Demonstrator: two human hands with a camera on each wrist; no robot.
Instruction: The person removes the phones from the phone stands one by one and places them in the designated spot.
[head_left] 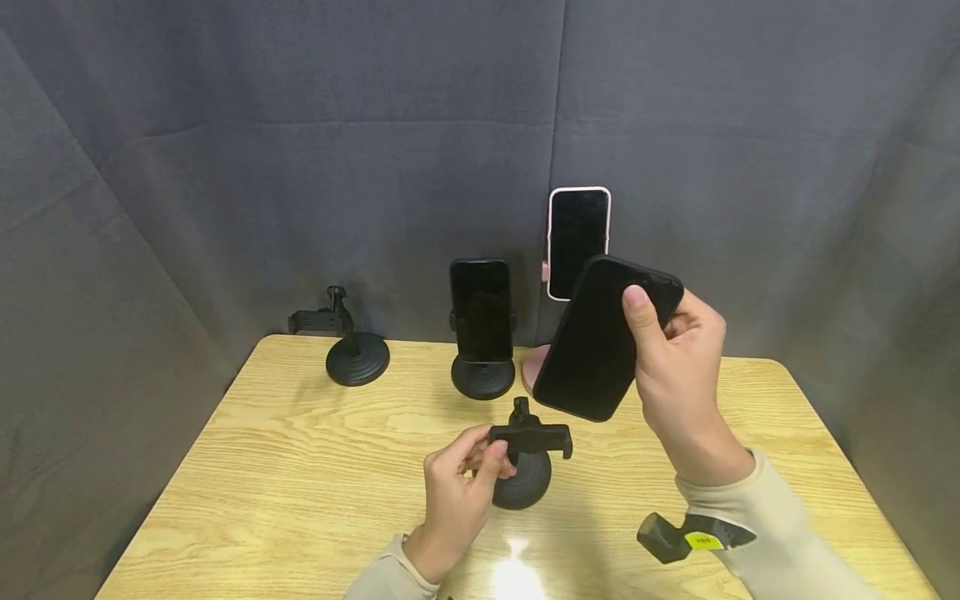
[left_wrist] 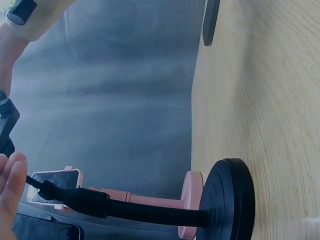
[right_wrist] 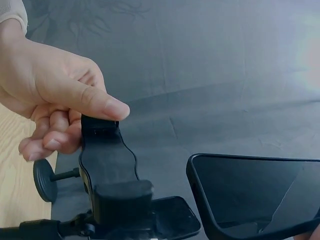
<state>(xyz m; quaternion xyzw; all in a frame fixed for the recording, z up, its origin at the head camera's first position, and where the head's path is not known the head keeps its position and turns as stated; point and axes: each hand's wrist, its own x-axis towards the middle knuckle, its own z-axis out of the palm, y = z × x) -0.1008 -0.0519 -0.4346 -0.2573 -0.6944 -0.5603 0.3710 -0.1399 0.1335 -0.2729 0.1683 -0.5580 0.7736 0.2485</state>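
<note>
The right hand (head_left: 681,375) holds a phone (head_left: 591,346), long axis slanting up rightward.

Left fingers (head_left: 465,445) pinching, right fingers (head_left: 695,312) gripping, thumb (head_left: 645,318) extended

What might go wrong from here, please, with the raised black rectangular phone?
The black rectangular phone could slip, since only the right hand holds it, near one end, above the wood-grain table. The nearest round-based black stand might tip if pushed, as the left hand pinches just one end of its black clamp.
</note>
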